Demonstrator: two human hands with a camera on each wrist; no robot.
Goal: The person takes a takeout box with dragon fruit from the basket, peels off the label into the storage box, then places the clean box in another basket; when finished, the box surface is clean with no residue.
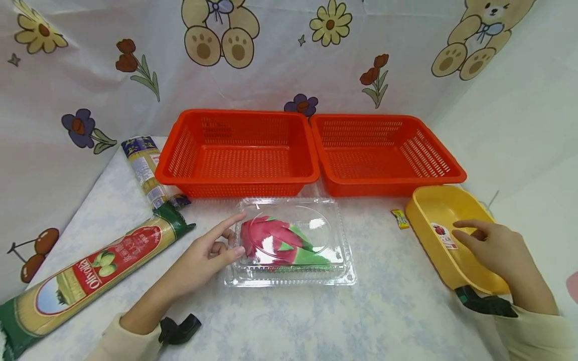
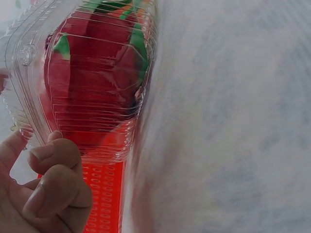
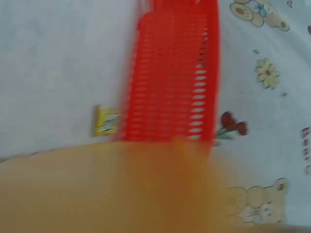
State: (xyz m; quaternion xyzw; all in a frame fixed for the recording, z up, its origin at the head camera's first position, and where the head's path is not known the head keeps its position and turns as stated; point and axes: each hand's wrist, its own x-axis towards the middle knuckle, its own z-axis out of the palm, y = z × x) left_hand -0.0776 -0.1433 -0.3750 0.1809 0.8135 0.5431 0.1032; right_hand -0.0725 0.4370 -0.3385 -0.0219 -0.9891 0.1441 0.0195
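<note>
Desk (image 1: 289, 326) set against hung cloth (image 1: 280, 75), household-like; home or studio cannot be told.
The cloth, printed with cartoon bears and flowers, hides whatever lies behind; red baskets (image 1: 241, 189), pasta packs (image 1: 97, 273) and a yellow tray (image 1: 440, 203) on the pale desk are everyday household goods.

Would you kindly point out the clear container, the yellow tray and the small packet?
Clear container (image 1: 327, 229), head view, lid's right side.
Yellow tray (image 1: 451, 208), head view, bare inside.
Small packet (image 1: 400, 219), head view, printed face.

Left hand (image 1: 203, 258) with thumb and index spread, right hand (image 1: 494, 245) loosely bent
</note>
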